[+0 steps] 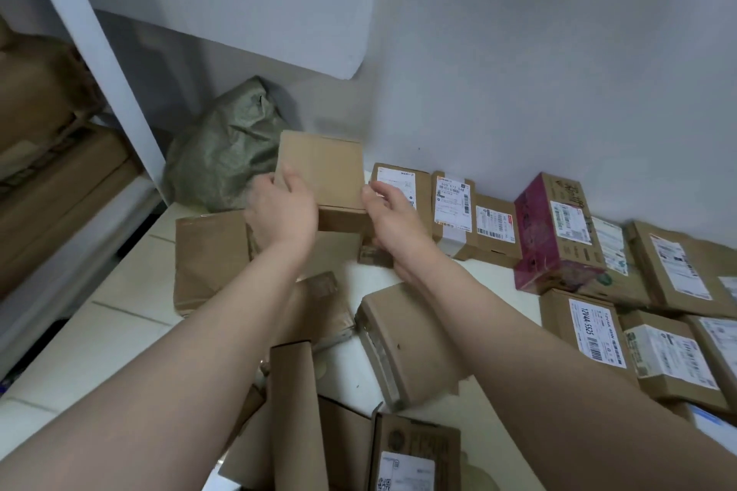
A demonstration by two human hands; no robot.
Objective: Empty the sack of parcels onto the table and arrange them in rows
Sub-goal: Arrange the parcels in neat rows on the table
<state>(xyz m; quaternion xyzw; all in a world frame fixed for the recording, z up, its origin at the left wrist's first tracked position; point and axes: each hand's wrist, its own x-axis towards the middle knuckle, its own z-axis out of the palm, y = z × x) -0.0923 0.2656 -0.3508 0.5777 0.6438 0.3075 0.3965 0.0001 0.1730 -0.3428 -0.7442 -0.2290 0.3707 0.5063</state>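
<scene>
Both hands hold a plain brown cardboard box [323,171] tilted above the white table [119,291], near the back wall. My left hand [285,211] grips its left edge and my right hand [389,219] grips its right edge. A crumpled green woven sack [223,155] lies slumped in the back corner, left of the box. To the right, labelled parcels stand in rows: a brown one [399,187] by the wall, another [452,211], and a pink box [554,231]. Loose unsorted parcels [406,339] lie under my arms.
A white upright post [91,52] and stacked brown cartons [48,139] stand at the left beyond the table edge. More labelled parcels [598,335] fill the right side. A tall narrow carton [297,411] and a labelled box [414,454] sit at the front edge.
</scene>
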